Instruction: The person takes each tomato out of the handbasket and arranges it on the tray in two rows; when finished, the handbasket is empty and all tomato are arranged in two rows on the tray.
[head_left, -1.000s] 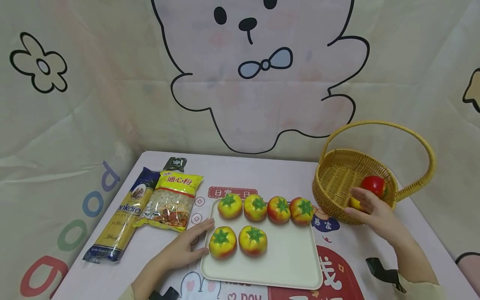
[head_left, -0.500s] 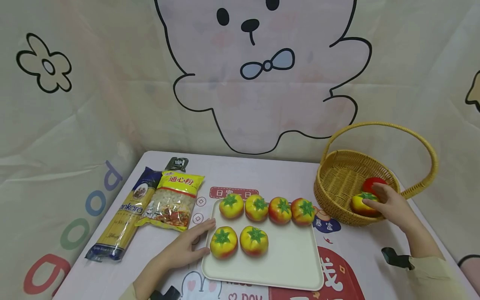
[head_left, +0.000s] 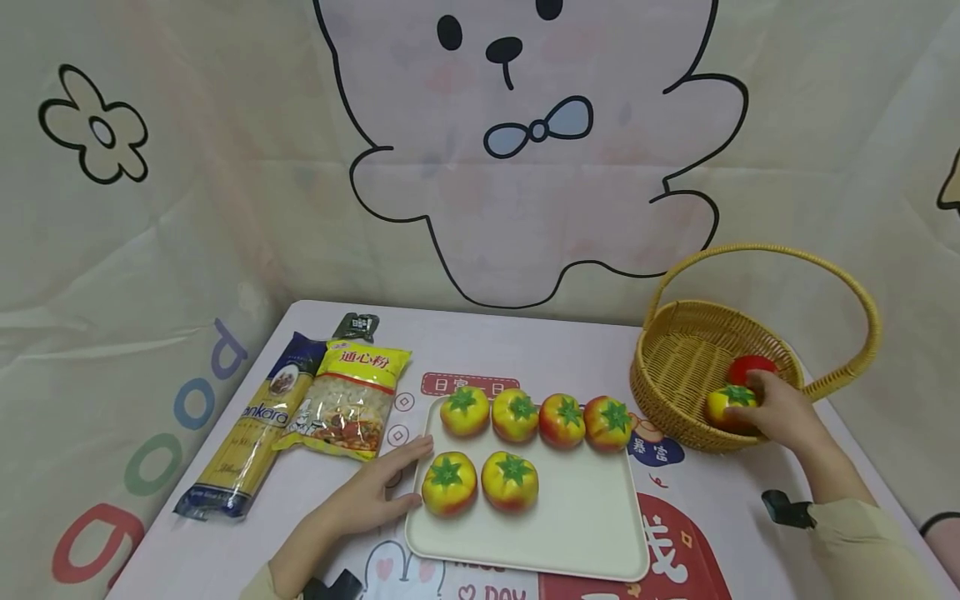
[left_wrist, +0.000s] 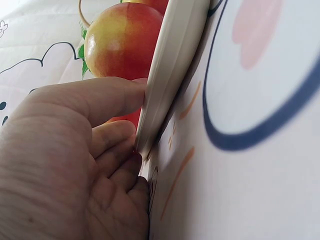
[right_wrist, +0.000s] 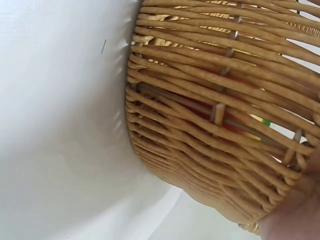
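Inside the wicker basket [head_left: 675,400] on the right, my right hand [head_left: 783,408] grips a yellow-red tomato [head_left: 723,408] with a green star-shaped top. Its fingers are partly hidden behind the tomato. Just behind it lies a red fruit [head_left: 750,367]. My left hand [head_left: 367,496] rests at the left edge of the cream tray [head_left: 577,542], fingers extended along it. In the left wrist view the thumb touches the tray rim [left_wrist: 170,65], close to a tomato [left_wrist: 122,42]. Several similar tomatoes [head_left: 510,482] sit on the tray in two rows. The right wrist view shows mostly basket weave [right_wrist: 210,100].
A long pasta pack [head_left: 255,433] and a yellow macaroni bag [head_left: 352,400] lie left of the tray. A small dark packet [head_left: 357,326] is behind them. The basket's tall handle [head_left: 772,248] arches over its opening. A printed cloth wall [head_left: 247,192] stands behind the table.
My right hand has drawn back toward the basket's near right side, and its fingers have closed round the tomato there. My left hand stays at the tray edge.
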